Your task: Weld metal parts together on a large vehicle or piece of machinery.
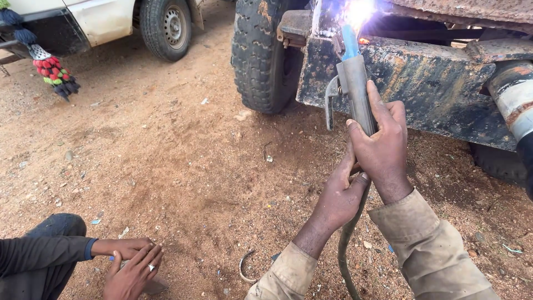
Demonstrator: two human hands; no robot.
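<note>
Electrode holder [355, 91], upper centre: right hand [383, 147] clenched around its handle; left hand [341, 194] gripping just beneath, on the cable [345, 250].

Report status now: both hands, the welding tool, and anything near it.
Right hand and left hand shut on grey metal electrode holder. Bright arc at rusty steel frame. Another person's hands rest low, apart.

Reddish, sandy ground [183, 161] carries scattered small stones [241, 116], bits of litter and a curved metal scrap [244, 268]. Two tyres [260, 55] [166, 25] stand on it.
</note>
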